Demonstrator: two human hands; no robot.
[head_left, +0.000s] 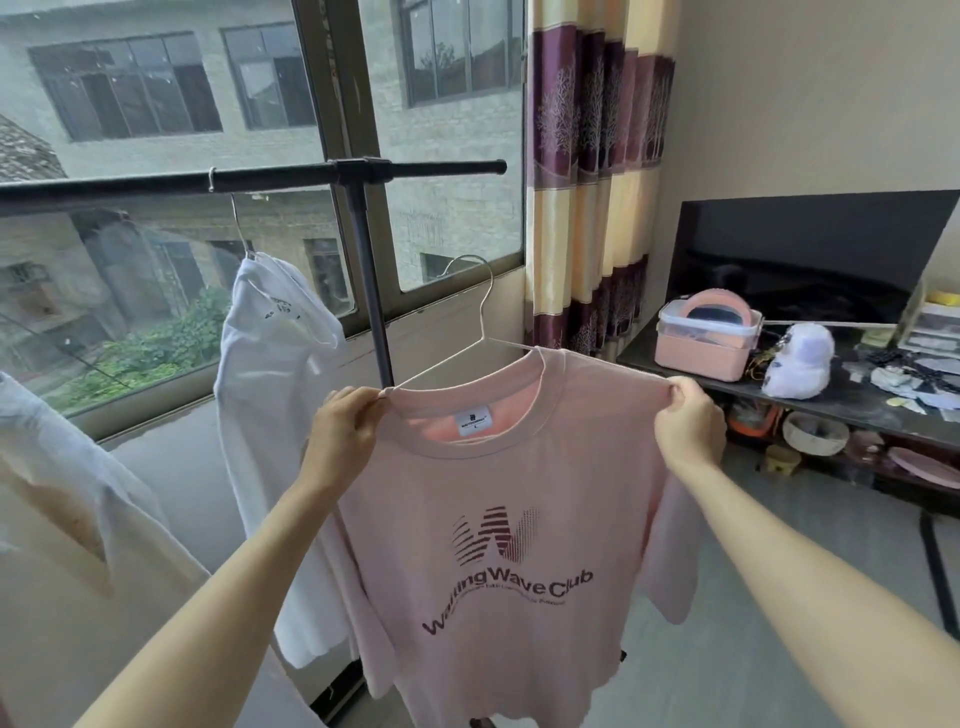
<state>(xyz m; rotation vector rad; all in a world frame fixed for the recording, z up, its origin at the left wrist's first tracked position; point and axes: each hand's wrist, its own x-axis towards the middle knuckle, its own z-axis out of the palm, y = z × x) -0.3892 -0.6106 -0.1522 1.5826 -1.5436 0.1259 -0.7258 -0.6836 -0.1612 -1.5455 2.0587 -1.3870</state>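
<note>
A pink T-shirt (519, 499) with dark red lettering hangs in front of me on a thin white wire hanger (480, 306). My left hand (343, 431) pinches the shirt's left shoulder together with the hanger's end. My right hand (685, 421) pinches the right shoulder. The hanger's hook points up and is free, below and right of the black rail (260, 179) of a clothes rack. The hanger's right arm is hidden inside the shirt.
A white T-shirt (270, 374) hangs from the rail on another hanger, and a cream garment (67, 519) hangs at the far left. The rack's post (369, 280) stands before the window. A dark shelf unit (852, 395) with a pink box (701, 343) is at right.
</note>
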